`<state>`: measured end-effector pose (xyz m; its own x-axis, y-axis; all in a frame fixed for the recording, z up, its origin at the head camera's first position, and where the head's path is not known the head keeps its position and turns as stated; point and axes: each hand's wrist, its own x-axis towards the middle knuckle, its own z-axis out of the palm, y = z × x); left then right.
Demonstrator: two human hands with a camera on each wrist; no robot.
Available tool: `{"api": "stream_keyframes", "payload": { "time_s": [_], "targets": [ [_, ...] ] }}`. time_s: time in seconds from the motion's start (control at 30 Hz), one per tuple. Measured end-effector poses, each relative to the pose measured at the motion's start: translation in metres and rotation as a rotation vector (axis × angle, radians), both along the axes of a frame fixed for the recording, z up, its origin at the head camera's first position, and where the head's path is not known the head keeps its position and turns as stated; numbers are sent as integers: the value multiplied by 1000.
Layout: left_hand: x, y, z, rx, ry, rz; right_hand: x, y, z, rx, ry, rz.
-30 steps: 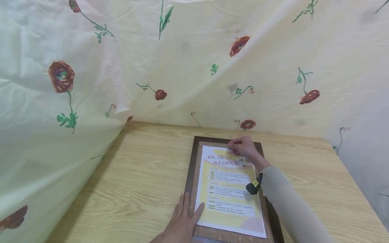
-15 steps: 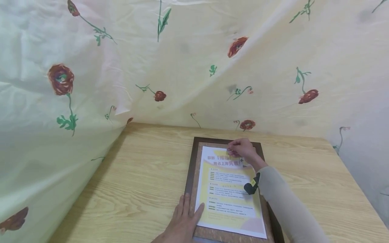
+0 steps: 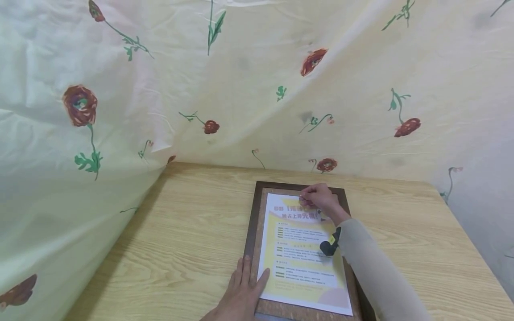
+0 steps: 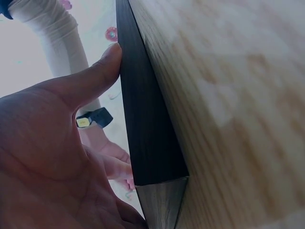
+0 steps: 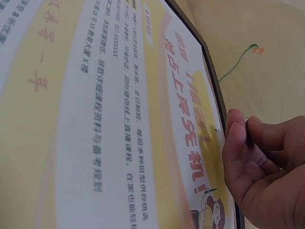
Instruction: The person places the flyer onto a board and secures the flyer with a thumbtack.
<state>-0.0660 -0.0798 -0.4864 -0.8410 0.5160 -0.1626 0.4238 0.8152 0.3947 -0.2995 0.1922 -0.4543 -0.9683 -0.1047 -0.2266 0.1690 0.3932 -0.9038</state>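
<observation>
A dark-framed cork board (image 3: 262,305) lies on the table with a yellow and white printed sheet (image 3: 305,263) on it. At the sheet's top edge my right hand (image 3: 321,198) pinches a tiny pale, shiny pin (image 5: 247,120) between thumb and fingertips. Most of the pin is hidden by the fingers. Near the lower left corner my left hand (image 3: 240,287) rests with straight fingers on the board's left side, its thumb on the sheet's edge. The left wrist view shows the dark side of the frame (image 4: 147,119) next to the left hand's thumb and palm.
The light wood-grain table (image 3: 180,232) extends on both sides of the board. Behind and to the left hangs a pale cloth (image 3: 241,89) with red flowers. A black wrist camera (image 3: 328,246) on the right wrist hangs over the sheet.
The right wrist and forearm have shifted slightly left, while the fingertips stay at the sheet's top edge. The left hand, board and sheet keep their places.
</observation>
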Motion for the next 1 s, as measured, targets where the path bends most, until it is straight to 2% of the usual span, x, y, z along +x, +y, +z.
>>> {"api": "stream_keyframes", "payload": {
  "time_s": [0.4,0.67,0.9,1.0],
  "targets": [
    [1,1,2,9,-6,-1,0,-1,-2,25,-76,-14],
    [2,0,2,2,7,1,-2,-4,-4,25,-65,-15],
    [2,0,1,11,19,2,-5,-6,-8,163,-9,-7],
    [1,0,0,2,17,1,-6,-6,-9,190,-1,-10]
  ]
}}
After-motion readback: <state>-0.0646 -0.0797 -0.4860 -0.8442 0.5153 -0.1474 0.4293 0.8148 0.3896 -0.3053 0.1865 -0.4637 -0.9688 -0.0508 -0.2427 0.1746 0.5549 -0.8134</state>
